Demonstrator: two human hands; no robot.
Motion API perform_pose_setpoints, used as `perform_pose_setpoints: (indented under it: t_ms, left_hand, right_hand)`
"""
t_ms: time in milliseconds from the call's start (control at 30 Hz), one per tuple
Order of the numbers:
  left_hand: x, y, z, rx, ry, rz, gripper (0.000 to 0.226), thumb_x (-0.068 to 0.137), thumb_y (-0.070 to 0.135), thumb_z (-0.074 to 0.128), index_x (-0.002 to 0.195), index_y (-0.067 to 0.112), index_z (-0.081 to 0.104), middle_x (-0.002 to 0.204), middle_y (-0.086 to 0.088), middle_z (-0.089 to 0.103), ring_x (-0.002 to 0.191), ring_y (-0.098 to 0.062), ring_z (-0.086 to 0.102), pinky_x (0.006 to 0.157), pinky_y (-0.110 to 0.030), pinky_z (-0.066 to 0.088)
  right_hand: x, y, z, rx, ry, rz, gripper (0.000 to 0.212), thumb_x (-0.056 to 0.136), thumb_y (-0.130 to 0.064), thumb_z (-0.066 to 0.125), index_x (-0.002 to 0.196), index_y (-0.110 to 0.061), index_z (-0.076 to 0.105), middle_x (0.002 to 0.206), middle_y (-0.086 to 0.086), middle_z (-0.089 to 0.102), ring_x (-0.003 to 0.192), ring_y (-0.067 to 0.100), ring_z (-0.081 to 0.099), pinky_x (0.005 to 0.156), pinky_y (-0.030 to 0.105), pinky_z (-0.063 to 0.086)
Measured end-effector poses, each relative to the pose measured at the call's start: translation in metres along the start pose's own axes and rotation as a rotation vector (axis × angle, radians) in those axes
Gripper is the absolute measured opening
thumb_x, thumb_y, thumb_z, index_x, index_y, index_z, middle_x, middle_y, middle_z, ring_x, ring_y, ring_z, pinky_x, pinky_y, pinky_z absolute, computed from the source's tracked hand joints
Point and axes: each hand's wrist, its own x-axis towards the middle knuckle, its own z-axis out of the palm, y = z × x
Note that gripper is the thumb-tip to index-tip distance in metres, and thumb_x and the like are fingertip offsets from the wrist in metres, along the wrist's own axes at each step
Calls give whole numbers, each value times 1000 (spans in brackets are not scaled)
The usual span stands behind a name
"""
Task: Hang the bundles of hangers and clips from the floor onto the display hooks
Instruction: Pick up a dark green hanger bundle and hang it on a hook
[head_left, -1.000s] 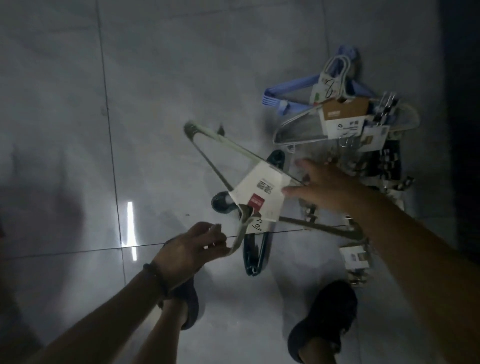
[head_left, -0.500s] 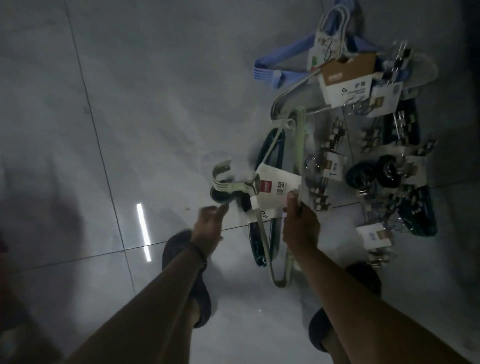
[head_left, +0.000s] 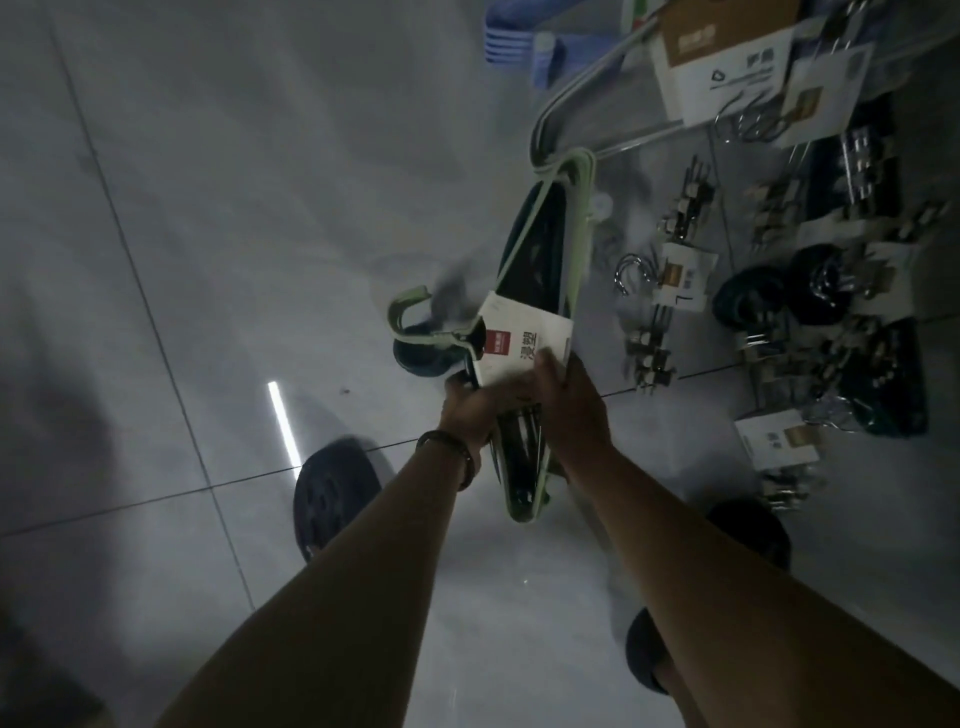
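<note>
A bundle of pale green hangers (head_left: 576, 208) with a white and red paper label (head_left: 519, 343) is lifted above the floor, its hooks (head_left: 410, 317) pointing left. My right hand (head_left: 571, 405) grips the bundle at the label, thumb on the paper. My left hand (head_left: 470, 402) holds the bundle's neck just left of the label. A dark green hanger bundle (head_left: 540, 234) lies on the floor beneath it. More bundles lie beyond: blue hangers (head_left: 514, 41), silver hangers with a brown and white card (head_left: 727, 67), and several packs of metal clips (head_left: 680, 275).
The floor is grey tile (head_left: 208, 208) with a bright light reflection (head_left: 283, 421). My two dark slippers (head_left: 332, 499) stand below my arms. Dark clip packs and round dark items (head_left: 810, 296) crowd the floor at the right.
The green hanger bundle has risen closer to me and swung end-on. My left hand has moved in from the hooks to the neck beside my right hand. The view has shifted down and left.
</note>
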Motion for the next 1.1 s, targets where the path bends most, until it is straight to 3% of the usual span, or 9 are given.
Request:
perform_pose_setpoints:
  t_ms: [133, 367, 533, 600, 667, 767, 900, 1000, 1100]
  left_hand:
    - [-5, -5, -7, 30, -72, -98, 84, 59, 41, 93, 134, 27, 58, 119, -3, 78, 113, -29, 72, 96, -47, 57]
    - [-31, -26, -24, -33, -138, -78, 81, 69, 47, 93, 140, 22, 61, 131, -7, 74, 126, -32, 66, 114, -57, 43]
    - [-89, -6, -16, 17, 3, -42, 85, 63, 43, 88, 135, 13, 53, 118, -9, 77, 109, -29, 72, 81, -40, 53]
    - [-111, 9, -11, 66, 19, 11, 86, 66, 33, 94, 132, 0, 50, 113, -16, 77, 98, -30, 76, 67, -32, 58]
    - [-142, 35, -5, 143, 44, 39, 93, 60, 38, 100, 122, -8, 49, 107, -25, 74, 90, -36, 74, 67, -35, 63]
    - [-182, 72, -2, 337, 3, 113, 123, 18, 66, 101, 119, 21, 48, 117, -22, 71, 103, -44, 71, 84, -60, 61]
    - [-303, 171, 26, 997, -88, 337, 96, 43, 58, 91, 121, 38, 39, 120, 12, 66, 106, -19, 68, 91, -46, 58]
    - [-408, 250, 69, 1249, -201, 449, 97, 49, 58, 88, 128, 41, 35, 125, 12, 67, 107, -18, 68, 94, -44, 58]
    - [-512, 327, 119, 1422, -272, 545, 97, 56, 50, 93, 134, 37, 37, 130, 10, 66, 111, -16, 65, 99, -41, 56]
  right_hand:
    - [-5, 1, -12, -32, -65, -26, 47, 105, -58, 47, 144, -33, 53, 134, -5, 68, 118, 18, 63, 98, 37, 52]
    - [-29, 4, -25, 26, -207, 71, 46, 96, -66, 58, 130, -35, 64, 121, -11, 73, 110, 16, 69, 89, 35, 57]
    - [-76, -17, -35, 117, -199, 190, 41, 87, -66, 62, 111, -33, 70, 112, -1, 77, 101, 24, 72, 84, 52, 63]
    - [-95, -36, -52, 15, -90, 100, 47, 90, -53, 72, 128, -26, 61, 132, 6, 67, 115, 24, 64, 88, 39, 57]
    - [-115, -65, -81, -218, 134, -143, 83, 84, -48, 80, 151, -16, 41, 145, 13, 51, 128, 29, 52, 96, 39, 50]
    - [-139, -135, -142, -638, 190, -449, 109, 68, -70, 74, 156, -18, 35, 152, 14, 42, 142, 37, 36, 113, 58, 37]
    - [-196, -253, -232, -1014, -233, -487, 119, 60, -83, 77, 157, -32, 32, 160, 2, 41, 152, 32, 30, 121, 55, 31]
    - [-272, -330, -304, -921, -442, -373, 90, 58, -64, 92, 137, -40, 57, 134, -9, 66, 129, 19, 59, 106, 40, 50]
    - [-348, -384, -378, -620, -386, -347, 79, 57, -40, 100, 127, -38, 62, 116, -15, 73, 108, 9, 69, 95, 36, 56]
